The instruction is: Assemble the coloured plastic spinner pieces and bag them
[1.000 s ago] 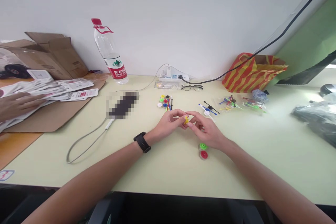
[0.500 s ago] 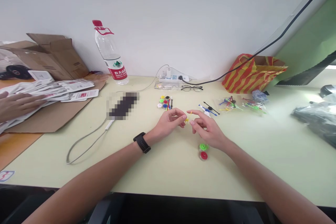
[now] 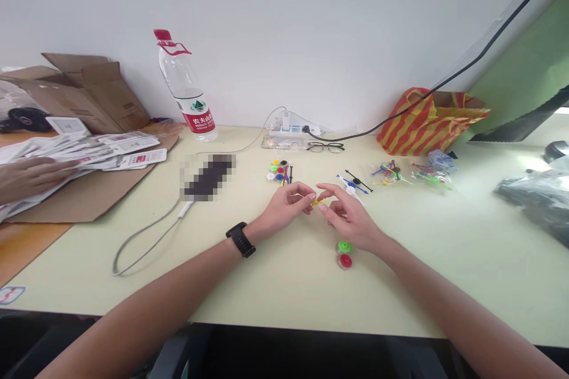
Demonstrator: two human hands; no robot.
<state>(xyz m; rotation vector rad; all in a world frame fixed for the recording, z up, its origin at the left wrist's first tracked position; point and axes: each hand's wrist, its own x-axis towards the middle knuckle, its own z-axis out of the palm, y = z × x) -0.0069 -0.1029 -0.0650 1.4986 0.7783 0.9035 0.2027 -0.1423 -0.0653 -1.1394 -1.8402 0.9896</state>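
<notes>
My left hand [image 3: 291, 201], with a black watch on the wrist, pinches a small yellow plastic piece [image 3: 317, 202], mostly hidden by the fingers. My right hand [image 3: 351, 219] is close on its other side, thumb and index finger apart at the yellow piece; whether they touch it I cannot tell. Below the right hand sit a green disc piece [image 3: 344, 247] and a red disc piece [image 3: 345, 261]. Beyond my hands lie several coloured discs [image 3: 275, 170], thin coloured sticks [image 3: 288, 174], and arrow-shaped pieces in black [image 3: 358, 181], blue and white.
Bagged coloured parts [image 3: 389, 173] lie at right, near a striped bag [image 3: 413, 121]. Glasses [image 3: 326, 147] and a power strip [image 3: 291, 129] are by the wall. A water bottle [image 3: 200, 118] stands at left; another person's hand [image 3: 33, 179] rests on white packets [image 3: 128, 143].
My right index finger has bent down and inward, toward the yellow piece and my left fingertips. The left hand keeps its pinch almost unmoved.
</notes>
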